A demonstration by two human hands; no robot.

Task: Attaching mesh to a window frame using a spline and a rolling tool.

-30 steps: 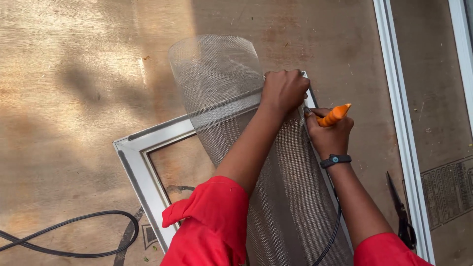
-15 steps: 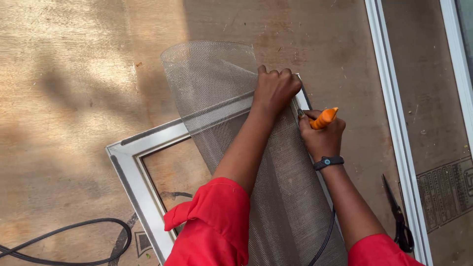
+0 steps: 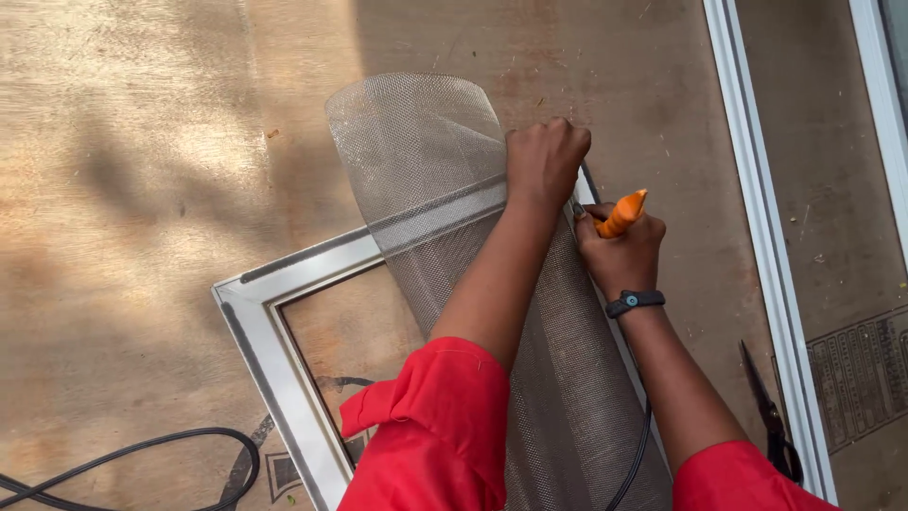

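Right hand [image 3: 619, 254] closed around an orange-handled tool [image 3: 621, 214], its tip at the white frame [image 3: 284, 312] corner. Left hand [image 3: 546, 159], fisted, presses the grey mesh [image 3: 426, 161] just beside it; the mesh's long axis runs back toward the person.

Plywood floor [image 3: 142, 142], brown, dappled with sun and shadow. White metal rails [image 3: 757, 237] along right edge. Black cable [image 3: 142, 449] lower left.
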